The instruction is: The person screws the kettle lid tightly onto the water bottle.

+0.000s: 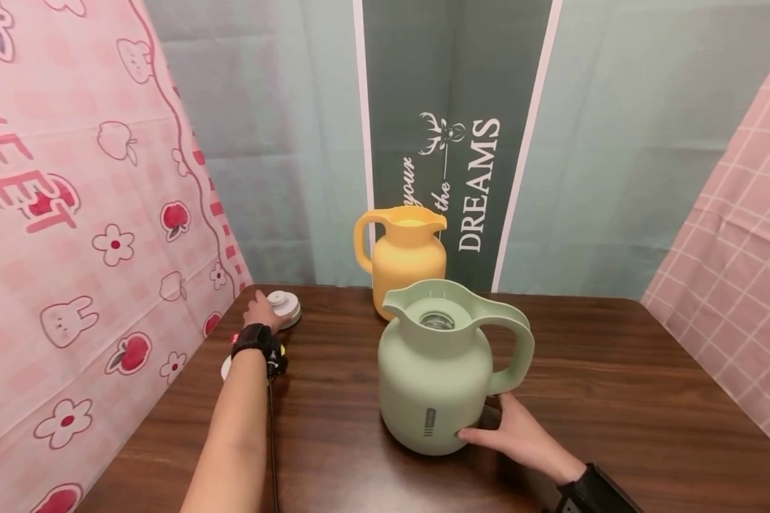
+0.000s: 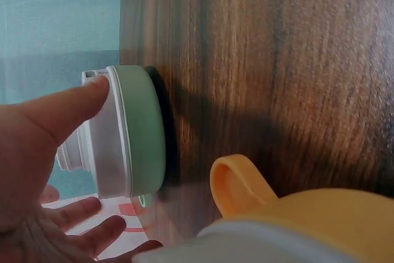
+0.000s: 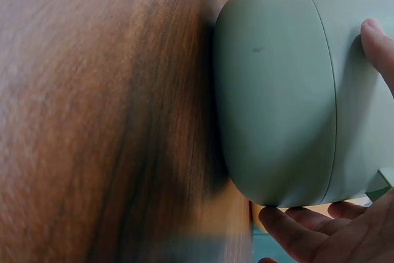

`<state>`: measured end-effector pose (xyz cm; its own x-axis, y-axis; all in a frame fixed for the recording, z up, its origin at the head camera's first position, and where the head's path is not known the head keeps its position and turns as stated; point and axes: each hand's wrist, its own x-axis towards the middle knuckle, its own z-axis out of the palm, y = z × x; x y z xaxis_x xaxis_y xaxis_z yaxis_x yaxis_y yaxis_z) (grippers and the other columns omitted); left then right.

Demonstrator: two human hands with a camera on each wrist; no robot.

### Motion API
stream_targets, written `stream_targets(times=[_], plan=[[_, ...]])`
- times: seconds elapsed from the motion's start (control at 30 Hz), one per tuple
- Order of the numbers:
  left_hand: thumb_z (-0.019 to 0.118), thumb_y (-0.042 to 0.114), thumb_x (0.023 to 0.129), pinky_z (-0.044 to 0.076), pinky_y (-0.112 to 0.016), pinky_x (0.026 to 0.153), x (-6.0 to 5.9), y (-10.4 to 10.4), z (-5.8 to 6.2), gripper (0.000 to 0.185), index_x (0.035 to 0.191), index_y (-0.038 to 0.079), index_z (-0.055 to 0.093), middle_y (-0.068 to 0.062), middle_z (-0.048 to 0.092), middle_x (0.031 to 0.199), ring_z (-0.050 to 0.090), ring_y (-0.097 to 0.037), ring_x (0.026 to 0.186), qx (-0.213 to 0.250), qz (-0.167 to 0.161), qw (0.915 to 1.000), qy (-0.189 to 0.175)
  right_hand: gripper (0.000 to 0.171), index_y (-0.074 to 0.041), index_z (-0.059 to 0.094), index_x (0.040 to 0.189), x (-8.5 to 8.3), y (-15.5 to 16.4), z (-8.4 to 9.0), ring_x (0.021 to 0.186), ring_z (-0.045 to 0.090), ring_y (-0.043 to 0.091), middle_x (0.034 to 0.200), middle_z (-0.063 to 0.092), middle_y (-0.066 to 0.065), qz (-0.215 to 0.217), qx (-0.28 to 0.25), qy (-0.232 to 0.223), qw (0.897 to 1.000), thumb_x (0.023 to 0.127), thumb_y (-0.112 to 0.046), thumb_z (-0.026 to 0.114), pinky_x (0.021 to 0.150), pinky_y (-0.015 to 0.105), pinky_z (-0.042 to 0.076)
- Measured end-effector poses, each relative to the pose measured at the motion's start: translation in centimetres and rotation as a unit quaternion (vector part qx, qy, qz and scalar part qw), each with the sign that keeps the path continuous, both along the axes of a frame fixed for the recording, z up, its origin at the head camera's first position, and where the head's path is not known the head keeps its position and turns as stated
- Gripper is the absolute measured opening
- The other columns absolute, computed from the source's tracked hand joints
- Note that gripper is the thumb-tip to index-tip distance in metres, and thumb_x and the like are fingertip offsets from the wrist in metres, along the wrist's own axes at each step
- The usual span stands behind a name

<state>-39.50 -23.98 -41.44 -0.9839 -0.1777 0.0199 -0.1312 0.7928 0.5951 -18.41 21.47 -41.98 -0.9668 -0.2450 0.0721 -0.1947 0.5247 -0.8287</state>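
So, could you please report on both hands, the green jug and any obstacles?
Left hand touching the green-and-white lid. Right hand holding the green jug, upright and uncovered. Yellow jug behind it, seemingly not in the way.

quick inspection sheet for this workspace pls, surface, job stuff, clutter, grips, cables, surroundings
surface: dark wood-grain table
green jug: upright, mouth uncovered
yellow jug: upright, behind the green jug
white-and-green lid: on the table, green side down
yellow-and-white lid: near the left wrist, partly hidden in the head view
clutter: nothing seen besides these
left grip: at the white-and-green lid, fingers spread
right grip: thumb and fingertips on the green jug's lower body
cables: one black cable alongside the left forearm
surroundings: grey-green cloth behind, pink cloths on both sides
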Motion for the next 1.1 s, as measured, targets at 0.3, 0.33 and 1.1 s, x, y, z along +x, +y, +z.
stream_targets(times=[0.3, 0.33, 1.1], plan=[[0.066, 0.018, 0.086, 0.036, -0.057, 0.095, -0.3, 0.0, -0.2, 0.067, 0.135, -0.013, 0.031, -0.037, 0.044, 0.123, 0.046, -0.051, 0.111, -0.025, -0.014, 0.9994, 0.02, 0.088, -0.007, 0.033, 0.142, -0.1, -0.2, -0.1, 0.125, 0.043, 0.038, 0.139, 0.044, 0.017, -0.001, -0.002, 0.001, 1.0, 0.074, -0.034, 0.081, 0.099, 0.055, 0.034], [0.065, 0.016, 0.087, 0.037, -0.056, 0.095, -0.3, 0.0, -0.2, 0.066, 0.135, -0.013, 0.03, -0.037, 0.044, 0.124, 0.046, -0.05, 0.111, -0.023, -0.014, 0.9994, 0.021, 0.088, -0.007, 0.033, 0.142, -0.1, -0.2, -0.2, 0.125, 0.043, 0.038, 0.139, 0.043, 0.018, 0.0, -0.003, 0.003, 1.0, 0.074, -0.034, 0.081, 0.098, 0.055, 0.034], [0.079, 0.02, 0.078, 0.044, -0.048, 0.088, 1.6, 3.9, 1.4, 0.06, 0.12, -0.008, 0.046, -0.027, 0.059, 0.11, 0.058, -0.039, 0.1, -0.087, -0.131, 0.9871, 0.027, 0.087, -0.007, 0.033, 0.142, 0.2, -0.2, -0.5, 0.123, 0.044, 0.039, 0.138, 0.044, 0.018, -0.009, 0.001, 0.017, 1.0, 0.074, -0.034, 0.081, 0.097, 0.056, 0.034]])
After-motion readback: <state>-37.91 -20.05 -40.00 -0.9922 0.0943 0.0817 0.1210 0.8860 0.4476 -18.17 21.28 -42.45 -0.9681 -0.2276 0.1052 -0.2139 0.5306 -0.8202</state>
